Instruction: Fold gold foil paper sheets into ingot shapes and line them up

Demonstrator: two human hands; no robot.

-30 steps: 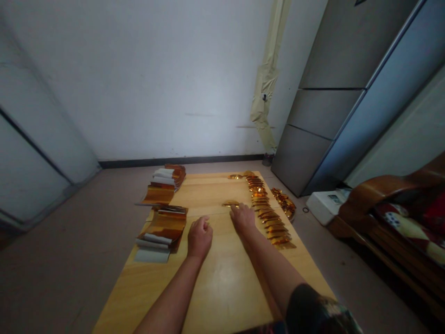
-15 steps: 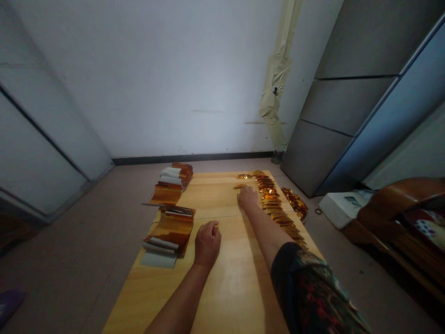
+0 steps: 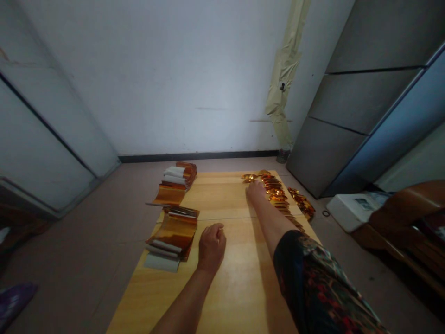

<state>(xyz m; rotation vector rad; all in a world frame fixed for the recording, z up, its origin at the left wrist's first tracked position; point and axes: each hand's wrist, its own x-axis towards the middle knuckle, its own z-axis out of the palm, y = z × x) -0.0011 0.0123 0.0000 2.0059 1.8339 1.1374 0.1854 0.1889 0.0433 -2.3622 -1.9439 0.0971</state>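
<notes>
Head view: R hand [image 3: 256, 192], fingers curled down onto top end of glossy amber film row [image 3: 276, 199], upper right of table; grip unclear. L hand [image 3: 211, 248] loosely closed, holding nothing clear, near curled film stacks [image 3: 175, 232] on pale wood table [image 3: 236, 278]. Thin film: light touch best.

Glossy amber film pieces [image 3: 275, 194], curled, overlapping in a long slanted row on a wooden board [image 3: 236, 283]

The surface [image 3: 225, 287] is pale yellow wood grain. At eleven o'clock, the strips [image 3: 173, 227] are glossy amber and white. At four o'clock, the sleeve [image 3: 313, 283] is black with a red floral print.
</notes>
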